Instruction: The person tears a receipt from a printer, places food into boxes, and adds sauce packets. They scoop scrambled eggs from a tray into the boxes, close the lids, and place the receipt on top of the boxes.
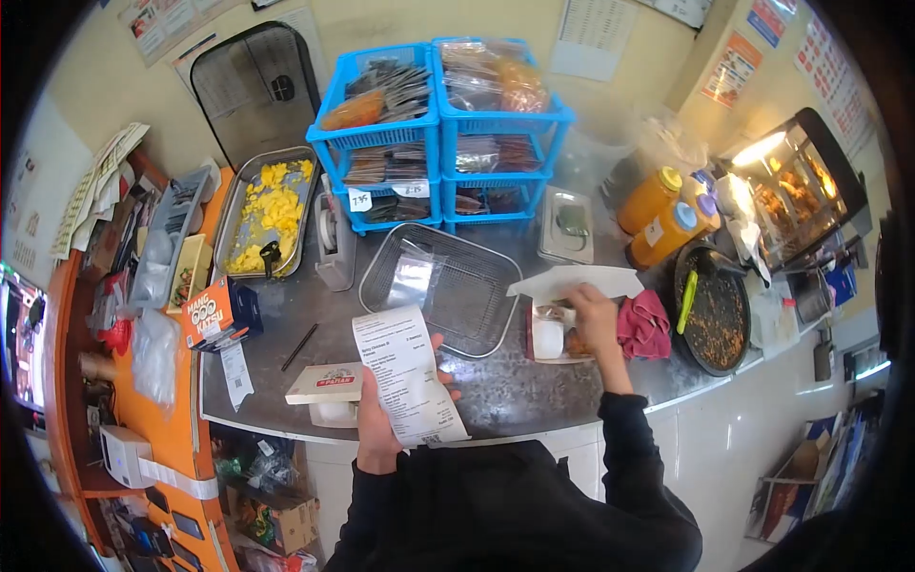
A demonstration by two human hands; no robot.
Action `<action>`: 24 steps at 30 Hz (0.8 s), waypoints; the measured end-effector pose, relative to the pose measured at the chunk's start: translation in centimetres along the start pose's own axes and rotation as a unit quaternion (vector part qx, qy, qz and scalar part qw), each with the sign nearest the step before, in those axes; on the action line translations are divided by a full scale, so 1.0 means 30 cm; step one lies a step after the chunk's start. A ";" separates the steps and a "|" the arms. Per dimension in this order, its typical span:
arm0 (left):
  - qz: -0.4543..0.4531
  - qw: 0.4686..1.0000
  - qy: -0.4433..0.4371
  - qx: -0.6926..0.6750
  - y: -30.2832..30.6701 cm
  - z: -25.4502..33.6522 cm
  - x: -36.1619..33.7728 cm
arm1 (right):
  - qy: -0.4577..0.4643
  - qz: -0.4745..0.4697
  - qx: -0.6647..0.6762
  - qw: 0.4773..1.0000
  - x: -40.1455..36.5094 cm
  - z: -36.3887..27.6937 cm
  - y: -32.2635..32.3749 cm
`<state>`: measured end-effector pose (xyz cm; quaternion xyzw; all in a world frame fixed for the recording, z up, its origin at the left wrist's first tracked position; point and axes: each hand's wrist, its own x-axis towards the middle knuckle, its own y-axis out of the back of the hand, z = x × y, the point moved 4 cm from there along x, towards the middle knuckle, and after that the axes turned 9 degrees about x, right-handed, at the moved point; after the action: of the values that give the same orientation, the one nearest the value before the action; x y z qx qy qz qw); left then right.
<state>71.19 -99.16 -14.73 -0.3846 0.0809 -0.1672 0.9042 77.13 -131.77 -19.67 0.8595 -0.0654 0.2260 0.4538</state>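
A long printed receipt (408, 377) is held up in my left hand (379, 424), thumb in front and fingers behind it. My right hand (596, 322) reaches over an open takeaway box (536, 345) with its white lid (581, 278) folded back. Its fingers are bent together above the contents; what is between them, if anything, is hidden. A white rounded item (548, 338) and some brown food show inside the box. To the left, a closed takeaway box (325, 383) with a printed lid sits at the counter's front edge, partly behind my left hand.
Behind stands a wire basket (438, 286) with a clear packet, below blue stacked racks (438, 124). At right are a red cloth (644, 324), a dark pan (713, 310) and sauce bottles (658, 238). A tray of yellow food (272, 205) and an orange carton (221, 315) stand left.
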 end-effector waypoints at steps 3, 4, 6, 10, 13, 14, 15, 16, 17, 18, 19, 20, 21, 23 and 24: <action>-0.007 0.999 0.014 -0.033 -0.041 -0.030 0.006 | 0.028 -0.083 0.015 0.996 -0.075 0.100 -0.127; -0.003 1.000 0.023 -0.007 -0.043 -0.049 0.015 | 0.027 -0.081 0.010 0.996 -0.078 0.045 -0.102; 0.008 0.998 0.045 0.041 -0.032 -0.114 0.030 | 0.016 -0.075 -0.005 0.997 -0.089 0.016 -0.087; 0.047 0.933 0.065 0.351 0.022 -0.465 0.147 | -0.032 0.038 -0.043 0.998 -0.117 0.042 -0.069; 0.204 0.874 -0.047 0.438 0.074 -0.678 0.232 | -0.121 0.004 0.013 0.993 -0.210 0.098 -0.130; 0.253 0.829 -0.089 0.491 0.075 -0.704 0.247 | -0.160 -0.040 0.045 0.985 -0.246 0.116 -0.155; 0.272 0.838 -0.090 0.465 0.021 -0.680 0.254 | -0.120 -0.053 0.049 0.990 -0.248 0.084 -0.155; 0.270 0.832 -0.091 0.475 0.009 -0.697 0.272 | -0.082 -0.067 0.054 0.993 -0.250 0.038 -0.156; 0.268 0.827 -0.090 0.486 0.001 -0.716 0.286 | -0.029 -0.028 0.032 0.999 -0.240 0.000 -0.146; 0.267 0.821 -0.090 0.496 0.001 -0.736 0.301 | -0.014 -0.045 0.003 0.999 -0.230 -0.002 -0.152; 0.270 0.747 -0.136 0.592 -0.007 -0.734 0.310 | 0.002 -0.062 -0.024 0.998 -0.217 -0.003 -0.157; 0.275 0.729 -0.119 0.615 0.001 -0.743 0.316 | 0.019 -0.077 -0.051 0.996 -0.210 0.001 -0.157; 0.279 0.712 -0.105 0.637 -0.004 -0.740 0.326 | 0.034 -0.094 -0.067 0.993 -0.199 0.014 -0.162; 0.281 0.678 -0.092 0.673 -0.018 -0.737 0.338 | 0.021 -0.156 -0.072 0.985 -0.193 0.041 -0.167; 0.273 0.655 -0.095 0.698 -0.023 -0.734 0.346 | 0.016 -0.190 -0.073 0.979 -0.191 0.047 -0.168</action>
<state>74.62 -118.10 -29.65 0.3852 -0.0441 0.1175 0.9143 74.09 -130.52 -26.70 0.8169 0.0894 0.1439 0.5513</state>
